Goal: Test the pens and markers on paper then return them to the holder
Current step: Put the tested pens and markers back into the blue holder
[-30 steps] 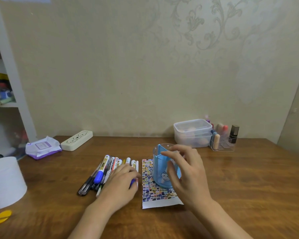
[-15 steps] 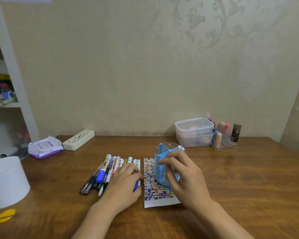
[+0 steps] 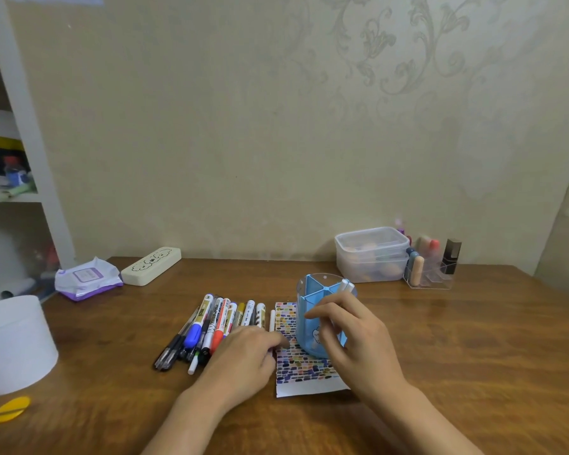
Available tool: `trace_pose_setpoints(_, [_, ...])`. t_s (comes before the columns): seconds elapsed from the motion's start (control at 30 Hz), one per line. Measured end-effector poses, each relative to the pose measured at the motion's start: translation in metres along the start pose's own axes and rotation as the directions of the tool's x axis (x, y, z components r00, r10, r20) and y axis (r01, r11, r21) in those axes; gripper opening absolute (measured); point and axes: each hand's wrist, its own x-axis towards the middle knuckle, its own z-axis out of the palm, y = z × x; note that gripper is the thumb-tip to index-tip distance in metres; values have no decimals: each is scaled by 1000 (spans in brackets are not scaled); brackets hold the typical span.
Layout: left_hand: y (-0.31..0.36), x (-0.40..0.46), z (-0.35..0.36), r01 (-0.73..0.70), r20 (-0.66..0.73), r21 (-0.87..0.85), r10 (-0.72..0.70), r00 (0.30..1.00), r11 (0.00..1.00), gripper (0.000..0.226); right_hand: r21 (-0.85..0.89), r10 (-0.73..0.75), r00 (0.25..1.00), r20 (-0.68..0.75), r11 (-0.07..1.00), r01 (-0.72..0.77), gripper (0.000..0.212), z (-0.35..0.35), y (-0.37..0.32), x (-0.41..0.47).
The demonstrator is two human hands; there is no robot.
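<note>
— One white pen [image 3: 346, 286] stands in the blue holder [image 3: 316, 318] so far, in its far-right compartment. The rest of the pens and markers [image 3: 217, 323] lie in a row left of the holder, touching side by side.

— Why is the holder on the paper [image 3: 304, 366]?

— Handy, I'd guess: the sheet, covered in small colour dashes, runs under it and out towards the person. The right hand [image 3: 352, 336] curls loosely around the holder's near side, probably steadying it; whether it truly grips, I cannot tell.

— And the other?

— The left hand [image 3: 247, 353] lies over the row's near ends, fingers bent; whether they pinch a pen is hidden.

— Materials?

— Translucent plastic cylinder with dividers, smooth barrels, glossy wooden desk [image 3: 457, 356].
</note>
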Motion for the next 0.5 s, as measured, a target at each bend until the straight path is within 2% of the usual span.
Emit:
trace_pose_setpoints(0.27, [3,1,-1,-54,9,-29,54,998,998,49,-11,19,1000,23,1000,-19,24,-2,1,0])
trace_pose_setpoints(0.5, [-2,0,3,-88,48,18,87,995,996,35,6,28,998,51,1000,-29,22,1,0,-1])
